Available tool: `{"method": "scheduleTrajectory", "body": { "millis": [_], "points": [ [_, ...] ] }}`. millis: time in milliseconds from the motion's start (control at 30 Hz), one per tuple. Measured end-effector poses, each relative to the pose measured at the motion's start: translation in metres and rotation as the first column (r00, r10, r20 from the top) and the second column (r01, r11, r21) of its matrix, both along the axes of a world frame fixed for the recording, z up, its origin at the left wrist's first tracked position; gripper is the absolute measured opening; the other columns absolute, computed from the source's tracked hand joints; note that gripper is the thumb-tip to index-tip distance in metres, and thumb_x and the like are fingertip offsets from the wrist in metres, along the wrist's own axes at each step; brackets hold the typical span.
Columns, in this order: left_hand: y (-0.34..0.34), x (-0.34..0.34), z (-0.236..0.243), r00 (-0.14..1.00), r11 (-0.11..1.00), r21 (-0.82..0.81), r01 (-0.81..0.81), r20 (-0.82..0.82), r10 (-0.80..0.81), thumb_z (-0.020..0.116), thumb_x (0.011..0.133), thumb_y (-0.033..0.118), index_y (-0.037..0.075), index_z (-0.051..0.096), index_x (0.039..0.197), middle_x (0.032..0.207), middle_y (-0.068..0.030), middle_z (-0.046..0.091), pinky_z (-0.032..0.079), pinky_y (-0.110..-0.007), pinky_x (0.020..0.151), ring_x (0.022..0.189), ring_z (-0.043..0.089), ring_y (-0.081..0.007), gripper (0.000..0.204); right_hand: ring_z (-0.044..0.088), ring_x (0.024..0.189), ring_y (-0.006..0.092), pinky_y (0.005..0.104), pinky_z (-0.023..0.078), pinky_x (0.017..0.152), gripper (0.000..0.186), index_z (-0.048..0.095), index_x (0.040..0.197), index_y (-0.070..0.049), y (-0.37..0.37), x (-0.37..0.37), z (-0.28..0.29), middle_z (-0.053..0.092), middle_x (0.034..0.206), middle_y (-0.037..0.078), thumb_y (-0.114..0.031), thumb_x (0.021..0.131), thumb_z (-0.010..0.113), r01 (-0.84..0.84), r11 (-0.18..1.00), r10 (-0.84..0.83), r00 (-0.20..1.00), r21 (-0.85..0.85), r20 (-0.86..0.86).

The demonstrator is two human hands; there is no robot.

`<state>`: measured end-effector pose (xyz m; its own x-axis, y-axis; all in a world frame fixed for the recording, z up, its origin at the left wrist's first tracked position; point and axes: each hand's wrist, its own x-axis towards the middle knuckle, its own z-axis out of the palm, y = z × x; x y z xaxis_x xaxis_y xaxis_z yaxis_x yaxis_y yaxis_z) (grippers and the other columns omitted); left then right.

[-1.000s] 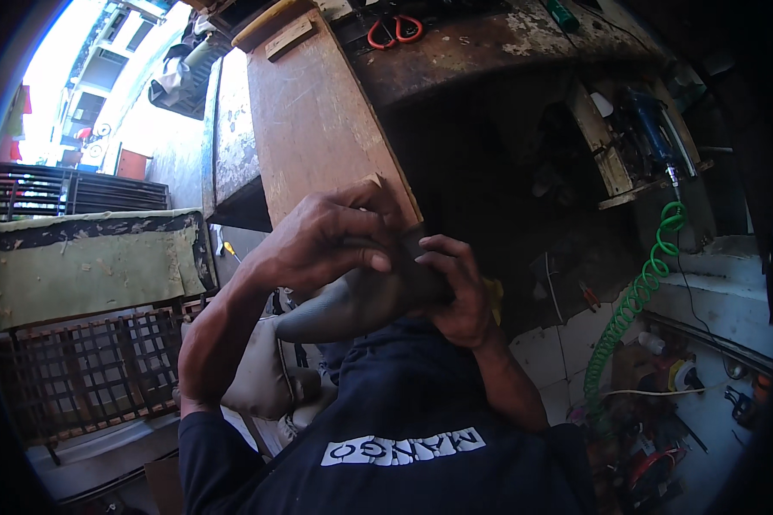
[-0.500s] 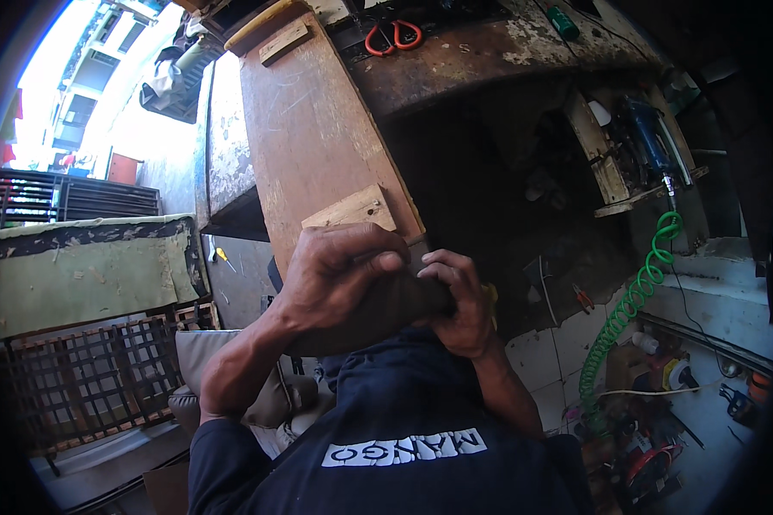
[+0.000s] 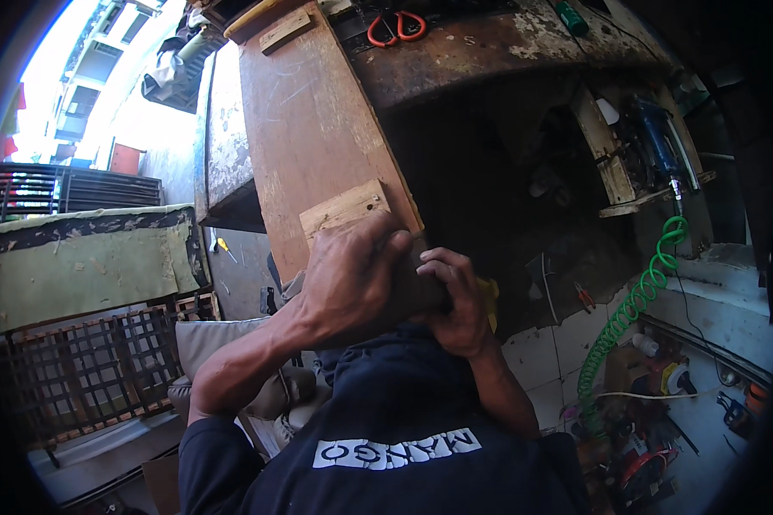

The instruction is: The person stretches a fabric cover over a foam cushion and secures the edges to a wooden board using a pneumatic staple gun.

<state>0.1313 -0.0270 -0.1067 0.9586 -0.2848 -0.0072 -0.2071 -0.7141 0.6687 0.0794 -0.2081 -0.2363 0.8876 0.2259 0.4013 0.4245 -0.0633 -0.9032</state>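
Between my hands, near my lap, is a dark brown covered piece (image 3: pixel 419 296), soft-looking and mostly hidden by the fingers. My left hand (image 3: pixel 356 266) is closed in a fist over its upper side, fingertips tucked out of sight. On the other side my right hand (image 3: pixel 457 300) grips the edge with bent fingers on top and the thumb below. Just beyond my left knuckles, a small wooden block (image 3: pixel 343 209) lies on the near end of a long plywood board (image 3: pixel 313 129). What the left fingertips pinch cannot be made out.
Red-handled scissors (image 3: pixel 395 29) lie on the worn bench (image 3: pixel 455 56) ahead. A blue air tool (image 3: pixel 654 142) with a coiled green hose (image 3: pixel 631 307) hangs at the right. Grey cushions (image 3: pixel 219 348) and a green padded panel (image 3: pixel 90 270) stand at the left.
My left hand has turned and closed more tightly, moving slightly right and covering more of the brown piece. My right hand keeps its grip in nearly the same place.
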Motion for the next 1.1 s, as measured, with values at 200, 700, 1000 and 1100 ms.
{"method": "scheduleTrajectory", "body": {
  "millis": [200, 700, 1000, 1100],
  "points": [
    [0.007, 0.007, -0.006, 0.966, 0.985, 0.067, 0.16, 0.194, -0.17, 0.06, 0.097, 0.01, 0.005, 0.069, 0.096, 0.083, -0.0156, 0.068, 0.053, -0.043, 0.067, 0.074, 0.069, -0.0347, 0.01, 0.059, 0.123, 0.0366, 0.0454, 0.05, 0.103, 0.06, 0.058, 0.131, -0.004, -0.002, 0.0, -0.003, 0.056, 0.137, 0.017, -0.026, 0.083, 0.086, 0.02, 1.0, -0.02, 1.0, -0.001, 0.008],
    [0.016, 0.012, -0.021, 0.988, 0.988, 0.043, 0.151, 0.014, -0.151, 0.063, 0.096, 0.007, 0.002, 0.068, 0.106, 0.09, -0.0181, 0.071, 0.055, -0.042, 0.078, 0.087, 0.071, -0.0381, 0.012, 0.056, 0.129, 0.0394, 0.046, 0.048, 0.107, 0.056, 0.058, 0.132, -0.004, -0.005, -0.005, -0.007, 0.053, 0.14, 0.017, -0.023, 0.086, 0.084, -0.034, 0.998, 0.038, 0.994, 0.043, -0.101],
    [0.014, 0.016, -0.037, 0.956, 0.94, 0.179, 0.29, -0.004, -0.294, 0.066, 0.092, 0.006, 0.007, 0.07, 0.111, 0.094, -0.0148, 0.067, 0.055, -0.045, 0.078, 0.092, 0.068, -0.0373, 0.019, 0.057, 0.12, 0.0371, 0.0424, 0.049, 0.101, 0.054, 0.061, 0.125, 0.0, -0.006, -0.005, -0.011, 0.053, 0.133, 0.02, -0.038, 0.091, 0.079, -0.019, 0.993, 0.037, 0.988, 0.12, -0.149],
    [0.015, 0.015, -0.049, 0.939, 0.932, 0.154, 0.329, 0.052, -0.34, 0.07, 0.087, 0.009, 0.009, 0.071, 0.111, 0.091, -0.0117, 0.067, 0.055, -0.045, 0.078, 0.092, 0.068, -0.0356, 0.024, 0.056, 0.107, 0.0339, 0.0426, 0.049, 0.094, 0.05, 0.064, 0.115, 0.001, 0.012, -0.009, -0.015, 0.053, 0.123, 0.019, -0.04, 0.09, 0.08, 0.163, 0.986, -0.146, 0.952, 0.041, -0.268]
  ]
}}
